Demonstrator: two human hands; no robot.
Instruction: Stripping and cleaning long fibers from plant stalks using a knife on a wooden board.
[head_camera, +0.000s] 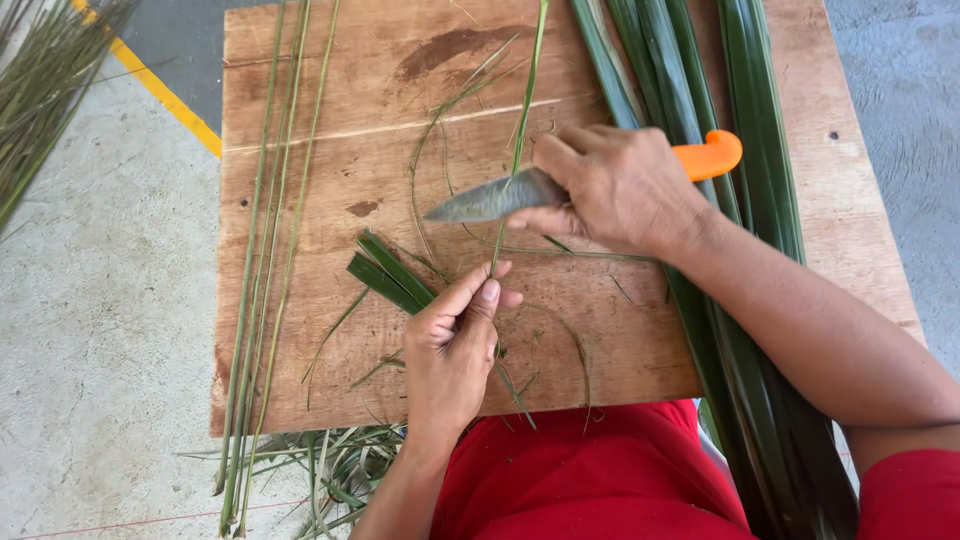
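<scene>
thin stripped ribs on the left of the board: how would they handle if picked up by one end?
The thin stripped ribs look long and very slender, so probably light and whippy, drooping from one end. They overhang the wooden board yet stay fairly straight, suggesting some springy stiffness. Lying loose, they would likely scatter if pushed.

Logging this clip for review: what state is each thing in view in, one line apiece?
Left hand: pinching the thin leaf rib near its lower end.
Right hand: closed round the knife.
Knife: blade out, laid across the rib, orange handle sticking out past the hand.
Thin leaf rib: held taut, running up the board.
Stripped ribs: lying in a row on the left.
Broad leaves: whole, stacked on the right.
Wooden board: stained, strewn with trimmings.
</scene>
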